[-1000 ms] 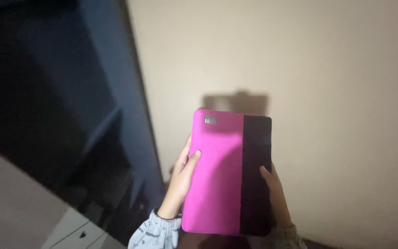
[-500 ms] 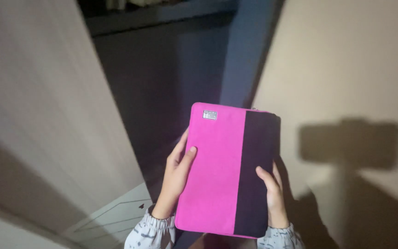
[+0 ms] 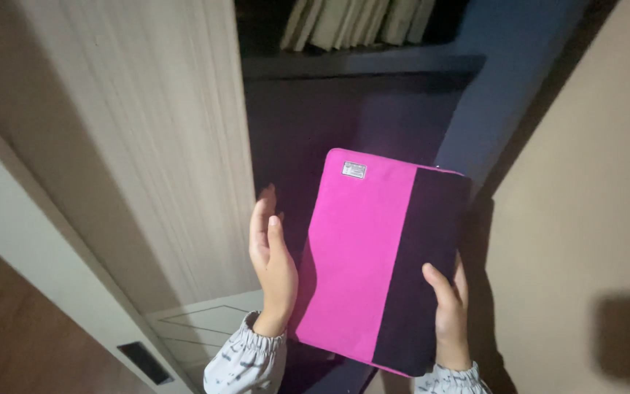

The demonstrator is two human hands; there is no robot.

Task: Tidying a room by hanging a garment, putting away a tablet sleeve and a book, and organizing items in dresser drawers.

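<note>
Right now our right hand (image 3: 448, 314) grips the pink-and-black fabric sleeve (image 3: 380, 255) upright before the dark shelf opening (image 3: 329, 124) — our left hand (image 3: 271, 255), flat and released beside it, should steady that edge.

dark shelf (image 3: 359, 64) with a row of pale books (image 3: 359, 22)

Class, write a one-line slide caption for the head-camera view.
Right hand grips a pink-and-black fabric sleeve while the open left hand hovers beside it, facing a dark shelf of books.
</note>
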